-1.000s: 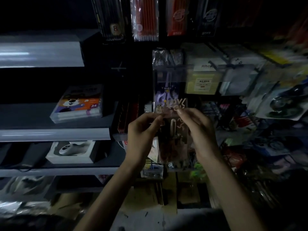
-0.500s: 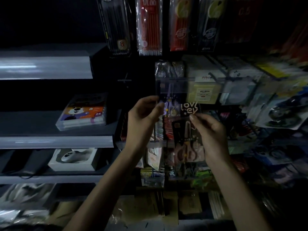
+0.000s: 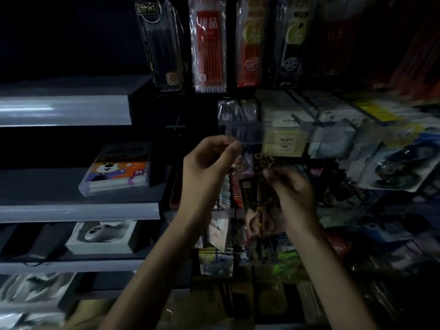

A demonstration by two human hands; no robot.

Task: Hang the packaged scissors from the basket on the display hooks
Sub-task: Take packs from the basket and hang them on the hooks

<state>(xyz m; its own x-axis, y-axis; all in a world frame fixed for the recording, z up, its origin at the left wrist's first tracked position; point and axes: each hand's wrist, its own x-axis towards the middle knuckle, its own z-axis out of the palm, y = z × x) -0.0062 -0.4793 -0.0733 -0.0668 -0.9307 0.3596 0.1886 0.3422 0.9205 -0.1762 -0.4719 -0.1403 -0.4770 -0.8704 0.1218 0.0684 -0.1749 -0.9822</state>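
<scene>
grip: right hand (image 3: 294,196) pinches scissors pack (image 3: 256,203) top; left hand (image 3: 207,170) pinches clear strip (image 3: 252,134) end | pack upright below strip

To your left, three grey shelves step down the frame: the top shelf (image 3: 64,110) at upper left, the middle shelf (image 3: 78,210) at centre left and the lower shelf (image 3: 71,266) beneath it. On the middle shelf a clear marker case (image 3: 116,170), printed with a cartoon bear and "24", lies flat near the right end. On the lower shelf a white box (image 3: 102,235) sits below that case, with dark flat items (image 3: 47,241) just to its left. Right of the shelves the display hooks (image 3: 307,113) carry hanging goods. Along the top edge you have a black pack (image 3: 164,44), a red pack (image 3: 209,44), an orange pack (image 3: 250,41) and a second black pack (image 3: 291,41) side by side, and a clear strip (image 3: 285,132) runs across the row beneath them
</scene>
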